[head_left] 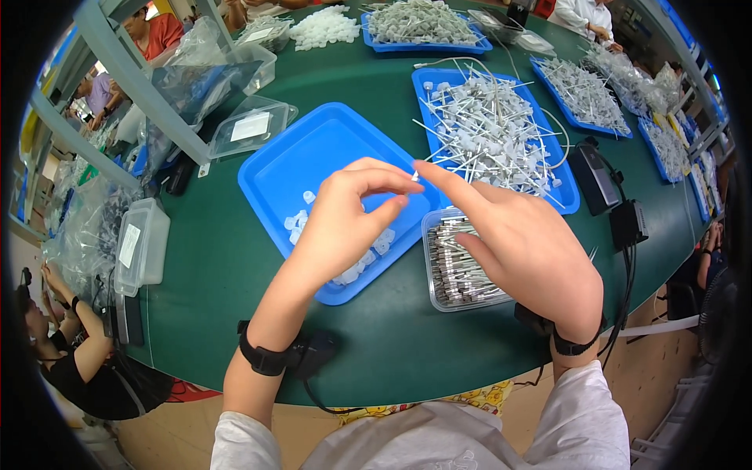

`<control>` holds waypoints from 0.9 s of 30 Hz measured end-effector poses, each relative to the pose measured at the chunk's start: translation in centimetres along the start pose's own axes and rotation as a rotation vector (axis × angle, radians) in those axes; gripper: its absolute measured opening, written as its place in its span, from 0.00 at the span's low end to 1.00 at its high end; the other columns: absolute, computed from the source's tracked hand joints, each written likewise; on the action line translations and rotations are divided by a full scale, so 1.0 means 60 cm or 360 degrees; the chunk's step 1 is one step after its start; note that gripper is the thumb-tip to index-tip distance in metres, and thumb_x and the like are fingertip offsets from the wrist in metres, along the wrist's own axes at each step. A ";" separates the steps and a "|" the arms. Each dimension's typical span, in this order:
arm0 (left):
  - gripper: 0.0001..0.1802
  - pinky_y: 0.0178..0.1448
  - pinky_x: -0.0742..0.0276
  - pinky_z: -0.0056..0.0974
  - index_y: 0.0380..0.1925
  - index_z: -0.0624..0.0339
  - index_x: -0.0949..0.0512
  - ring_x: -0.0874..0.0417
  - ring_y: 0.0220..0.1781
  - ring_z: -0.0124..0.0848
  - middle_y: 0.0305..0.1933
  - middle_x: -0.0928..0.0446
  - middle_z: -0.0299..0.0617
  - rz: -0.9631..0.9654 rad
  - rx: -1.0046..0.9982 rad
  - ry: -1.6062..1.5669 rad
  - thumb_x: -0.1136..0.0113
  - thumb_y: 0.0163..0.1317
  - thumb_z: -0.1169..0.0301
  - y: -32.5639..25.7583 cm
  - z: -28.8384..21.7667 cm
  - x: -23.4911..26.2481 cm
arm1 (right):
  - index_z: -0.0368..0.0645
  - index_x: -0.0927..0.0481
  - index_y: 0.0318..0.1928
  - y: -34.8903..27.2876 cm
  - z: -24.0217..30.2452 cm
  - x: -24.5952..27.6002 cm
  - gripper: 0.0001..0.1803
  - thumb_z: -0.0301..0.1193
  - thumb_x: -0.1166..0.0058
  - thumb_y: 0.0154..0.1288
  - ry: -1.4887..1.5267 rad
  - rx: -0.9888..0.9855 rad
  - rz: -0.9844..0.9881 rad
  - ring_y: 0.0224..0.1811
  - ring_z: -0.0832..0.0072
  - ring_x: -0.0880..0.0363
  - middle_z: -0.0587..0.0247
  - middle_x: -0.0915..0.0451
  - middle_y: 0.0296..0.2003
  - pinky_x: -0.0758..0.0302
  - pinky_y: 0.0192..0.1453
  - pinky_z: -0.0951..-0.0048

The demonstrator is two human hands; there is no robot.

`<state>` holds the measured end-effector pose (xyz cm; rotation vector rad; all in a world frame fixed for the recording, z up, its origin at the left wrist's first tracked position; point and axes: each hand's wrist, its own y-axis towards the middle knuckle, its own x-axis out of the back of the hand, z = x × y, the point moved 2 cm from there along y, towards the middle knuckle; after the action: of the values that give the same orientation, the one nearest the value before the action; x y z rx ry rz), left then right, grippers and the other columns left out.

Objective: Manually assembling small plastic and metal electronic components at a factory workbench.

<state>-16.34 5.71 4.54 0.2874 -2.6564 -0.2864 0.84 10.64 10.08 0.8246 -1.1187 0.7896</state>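
the white bit [415,176] sits between both hands' fingertips, over the right side of the left tray [329,129]. the right hand's [533,243] thumb is spread from its index; whether the left hand [329,219] pinches the bit, i cannot tell. best steady it lightly above the tray.

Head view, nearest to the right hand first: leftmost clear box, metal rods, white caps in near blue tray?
1. Metal rods: just left of the right hand.
2. White caps: farther left, in the tray.
3. Clear box: far left.
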 end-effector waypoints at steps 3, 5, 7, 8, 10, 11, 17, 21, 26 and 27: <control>0.07 0.48 0.27 0.32 0.33 0.69 0.25 0.22 0.43 0.32 0.39 0.24 0.45 0.0177 0.0310 -0.0805 0.44 0.52 0.80 -0.008 -0.028 0.006 | 0.40 0.31 0.49 0.011 0.008 -0.006 0.23 0.21 0.46 0.48 0.0251 0.0113 -0.0121 0.32 0.57 0.24 0.52 0.24 0.34 0.29 0.33 0.64; 0.07 0.48 0.27 0.31 0.33 0.69 0.26 0.22 0.43 0.29 0.39 0.24 0.46 0.0286 0.0419 -0.1107 0.43 0.53 0.79 -0.011 -0.038 0.002 | 0.40 0.28 0.46 0.013 0.010 0.000 0.20 0.22 0.46 0.48 0.0299 0.0078 -0.0150 0.32 0.56 0.23 0.52 0.23 0.33 0.28 0.32 0.66; 0.09 0.43 0.27 0.30 0.35 0.64 0.29 0.23 0.38 0.26 0.35 0.24 0.44 0.0216 0.0440 -0.1261 0.42 0.53 0.78 -0.014 -0.042 0.001 | 0.40 0.27 0.43 0.016 0.010 0.002 0.18 0.23 0.45 0.48 0.0286 0.0054 -0.0176 0.30 0.58 0.23 0.53 0.22 0.31 0.28 0.30 0.67; 0.09 0.43 0.27 0.30 0.35 0.64 0.29 0.23 0.38 0.26 0.35 0.24 0.44 0.0211 0.0442 -0.1258 0.42 0.53 0.78 -0.014 -0.042 0.005 | 0.39 0.26 0.41 0.016 0.008 0.002 0.16 0.23 0.44 0.49 0.0269 0.0024 -0.0203 0.28 0.59 0.22 0.54 0.22 0.30 0.27 0.29 0.68; 0.07 0.42 0.27 0.30 0.34 0.64 0.29 0.23 0.38 0.26 0.37 0.24 0.42 0.0264 0.0432 -0.1078 0.43 0.56 0.75 -0.008 -0.036 0.010 | 0.38 0.25 0.39 0.016 0.004 -0.001 0.13 0.24 0.44 0.50 0.0258 -0.0005 -0.0236 0.26 0.61 0.22 0.55 0.21 0.27 0.27 0.28 0.69; 0.07 0.42 0.27 0.30 0.34 0.64 0.29 0.23 0.38 0.26 0.37 0.24 0.42 0.0265 0.0432 -0.1078 0.43 0.56 0.75 -0.008 -0.031 0.009 | 0.37 0.24 0.37 0.015 0.002 -0.001 0.11 0.25 0.44 0.51 0.0245 -0.0035 -0.0269 0.23 0.63 0.22 0.55 0.21 0.25 0.27 0.27 0.70; 0.12 0.39 0.28 0.38 0.36 0.66 0.26 0.24 0.32 0.40 0.31 0.27 0.51 0.0161 -0.0016 0.0741 0.46 0.49 0.79 -0.026 0.055 -0.013 | 0.35 0.25 0.32 0.018 0.007 0.005 0.08 0.28 0.46 0.55 0.0444 -0.0182 -0.0296 0.18 0.68 0.25 0.56 0.24 0.19 0.31 0.22 0.75; 0.11 0.38 0.28 0.39 0.35 0.65 0.26 0.25 0.31 0.39 0.29 0.28 0.48 0.0124 0.0026 0.0847 0.46 0.49 0.79 -0.025 0.083 -0.016 | 0.34 0.26 0.31 0.018 0.013 0.008 0.08 0.28 0.48 0.57 0.0375 -0.0157 -0.0249 0.14 0.71 0.29 0.57 0.26 0.16 0.36 0.19 0.75; 0.08 0.37 0.28 0.35 0.32 0.66 0.26 0.25 0.30 0.33 0.28 0.27 0.44 0.0065 0.0167 0.0719 0.42 0.50 0.76 -0.014 0.060 -0.004 | 0.32 0.25 0.27 0.019 0.012 0.014 0.08 0.26 0.49 0.58 0.0543 -0.0100 -0.0347 0.17 0.78 0.31 0.57 0.27 0.19 0.41 0.18 0.76; 0.08 0.37 0.28 0.35 0.32 0.66 0.26 0.25 0.30 0.33 0.28 0.27 0.44 0.0070 0.0162 0.0719 0.42 0.50 0.76 -0.009 0.047 -0.001 | 0.32 0.25 0.27 0.018 0.010 0.016 0.08 0.26 0.49 0.58 0.0541 -0.0106 -0.0351 0.17 0.78 0.31 0.57 0.27 0.19 0.41 0.18 0.76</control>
<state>-17.51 5.63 1.92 0.2868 -2.2297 -0.0608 -0.11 10.72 11.30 0.7124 -0.7345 0.6734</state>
